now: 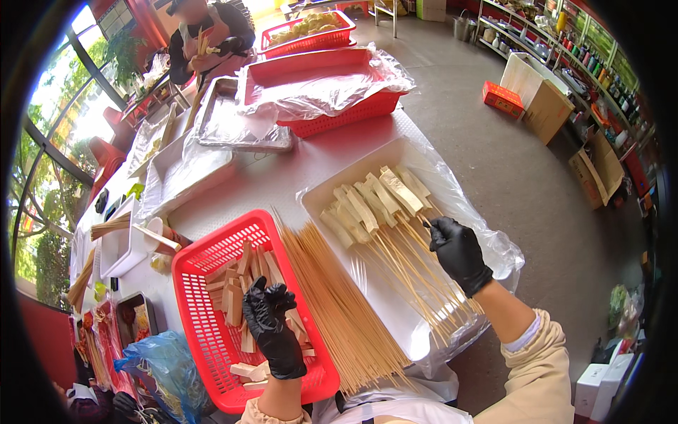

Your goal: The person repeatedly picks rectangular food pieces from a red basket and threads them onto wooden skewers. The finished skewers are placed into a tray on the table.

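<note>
My right hand [460, 254], in a black glove, pinches a bamboo skewer just below the pale food strip [401, 189] on its end. Under it lies a white tray [381, 297] lined with clear plastic, where several skewered strips [352, 204] rest side by side with their sticks towards me. My left hand [273, 328], also gloved in black, hovers over a red plastic basket [185, 302]. Its fingers are half curled and apart, with nothing visible between them. Loose cut strips [233, 294] fill part of the basket. Bare bamboo skewers [339, 307] lie in a thick bundle between basket and tray.
Plastic-lined red baskets [339, 119] and a metal tray [243, 139] stand farther up the table [243, 185]. A paper cup [159, 233] and a blue plastic bag [164, 365] are at the left. Across the table, a person [212, 42] holds sticks. Shelving [577, 58] runs along the right.
</note>
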Motion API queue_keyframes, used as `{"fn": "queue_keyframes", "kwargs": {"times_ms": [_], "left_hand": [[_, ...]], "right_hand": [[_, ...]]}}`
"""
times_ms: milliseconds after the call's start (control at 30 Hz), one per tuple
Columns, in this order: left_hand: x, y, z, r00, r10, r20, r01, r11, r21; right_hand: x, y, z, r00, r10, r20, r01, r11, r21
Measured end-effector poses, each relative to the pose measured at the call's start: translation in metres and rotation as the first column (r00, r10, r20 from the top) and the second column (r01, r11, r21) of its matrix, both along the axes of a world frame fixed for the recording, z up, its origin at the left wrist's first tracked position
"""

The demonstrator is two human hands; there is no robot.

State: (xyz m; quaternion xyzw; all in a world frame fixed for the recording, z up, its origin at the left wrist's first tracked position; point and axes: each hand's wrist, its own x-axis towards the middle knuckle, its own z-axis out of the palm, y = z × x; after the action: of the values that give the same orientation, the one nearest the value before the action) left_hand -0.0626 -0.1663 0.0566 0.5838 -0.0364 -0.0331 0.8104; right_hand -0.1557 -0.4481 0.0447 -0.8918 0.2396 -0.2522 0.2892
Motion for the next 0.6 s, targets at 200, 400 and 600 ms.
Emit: {"fn": "queue_keyframes", "kwargs": {"times_ms": [200,400,600], "left_hand": [[0.002,-0.006,-0.004,0.993,0.111,0.033,-0.112,0.993,0.025],[-0.002,-0.013,-0.002,0.992,0.124,0.020,-0.126,0.985,0.121],[-0.005,-0.008,-0.001,0.998,0.055,-0.006,-0.054,0.992,0.114]], "right_hand": [[0.020,-0.013,-0.020,0.998,0.059,-0.021,-0.061,0.990,-0.125],[-0.005,-0.031,-0.002,0.997,0.072,-0.003,-0.070,0.945,-0.320],[-0.017,-0.042,-0.036,0.998,0.037,-0.054,-0.053,0.943,-0.329]]}}
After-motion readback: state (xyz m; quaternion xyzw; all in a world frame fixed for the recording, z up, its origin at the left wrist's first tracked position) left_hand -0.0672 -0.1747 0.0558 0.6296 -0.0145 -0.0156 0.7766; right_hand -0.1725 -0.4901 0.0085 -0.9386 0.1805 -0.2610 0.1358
